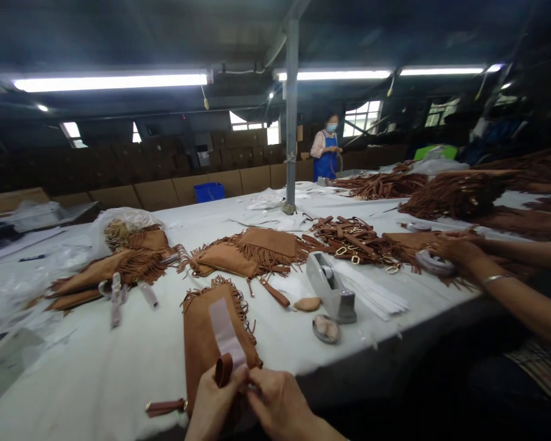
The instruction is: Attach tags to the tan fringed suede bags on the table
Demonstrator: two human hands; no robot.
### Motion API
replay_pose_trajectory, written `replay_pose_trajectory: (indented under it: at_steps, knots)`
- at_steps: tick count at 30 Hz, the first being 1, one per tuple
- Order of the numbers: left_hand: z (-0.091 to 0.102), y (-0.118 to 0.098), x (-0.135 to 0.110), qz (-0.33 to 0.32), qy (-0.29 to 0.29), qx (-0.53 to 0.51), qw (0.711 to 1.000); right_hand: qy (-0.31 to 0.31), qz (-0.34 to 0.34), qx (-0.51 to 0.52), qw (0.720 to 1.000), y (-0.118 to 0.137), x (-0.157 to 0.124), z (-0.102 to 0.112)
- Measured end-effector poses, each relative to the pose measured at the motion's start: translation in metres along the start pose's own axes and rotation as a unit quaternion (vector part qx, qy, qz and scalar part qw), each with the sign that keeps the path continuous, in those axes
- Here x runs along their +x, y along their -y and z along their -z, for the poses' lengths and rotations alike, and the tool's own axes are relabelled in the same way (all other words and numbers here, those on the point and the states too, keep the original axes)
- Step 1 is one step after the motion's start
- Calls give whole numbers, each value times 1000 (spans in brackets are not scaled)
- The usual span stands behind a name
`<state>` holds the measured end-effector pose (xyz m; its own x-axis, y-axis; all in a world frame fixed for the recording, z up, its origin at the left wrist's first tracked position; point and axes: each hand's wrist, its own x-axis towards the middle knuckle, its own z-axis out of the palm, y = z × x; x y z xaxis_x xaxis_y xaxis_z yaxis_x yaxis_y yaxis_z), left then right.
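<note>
A brown suede fringed pouch (197, 331) lies flat before me at the table's front edge, its fringe along the top and right side. Down its face runs a pale, shiny strip (224, 331), whose near end reaches my fingertips. My left hand (215, 398) is closed at the pouch's near end, with a looped brown leather strap (223, 370) rising from its grip. Touching it, my right hand (280, 398) pinches at the strip's near end; the fingertips partly hide what is between them. A zip pull (165, 407) sticks out to the left.
Beyond the pouch are a grey tape dispenser (333, 288), a round tin (326, 329), white strips (371, 291) and piled leather straps (349, 239). More fringed pouches (229, 257) lie behind. A co-worker's hands (454, 248) work at right. A post (291, 116) rises from the table.
</note>
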<state>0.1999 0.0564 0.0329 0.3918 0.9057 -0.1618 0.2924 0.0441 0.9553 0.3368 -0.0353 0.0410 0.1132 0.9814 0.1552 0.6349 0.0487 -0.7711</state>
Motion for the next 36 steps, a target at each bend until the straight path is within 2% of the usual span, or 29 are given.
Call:
replay_pose_trajectory:
  at_steps: [2,5,8,10,14,17,23,25,27,31,36]
  knots:
    - [-1,-3,-5,-15,-16,-30,999,1,-51,70,996,-3,-2,1]
    - [0,-6,-12,-25,26,-42,998,45,-143,231,961,-13,-1,7]
    - [2,-5,-15,-38,55,-43,997,159,-142,304,928,-19,0,11]
    - [3,-4,-15,-47,54,-57,996,197,-126,304,924,-18,-2,11]
    - [4,-5,-17,-45,51,-86,994,206,-101,336,914,-7,-4,9]
    - [5,-11,-21,-56,37,-91,994,219,-112,338,908,-3,-4,4]
    - [7,-24,-26,-91,3,-88,992,152,-171,274,934,-9,-3,-6]
    - [6,-25,-28,-97,-10,-73,992,140,-170,277,935,-6,-4,-3]
    - [5,-26,-29,-103,-18,-60,993,152,-145,308,928,-2,-6,1]
    - [-1,-25,-30,-122,4,-41,992,203,-99,351,909,1,-10,4]
    - [-5,-22,-30,-130,33,-40,990,199,-150,312,917,-8,-12,-3]
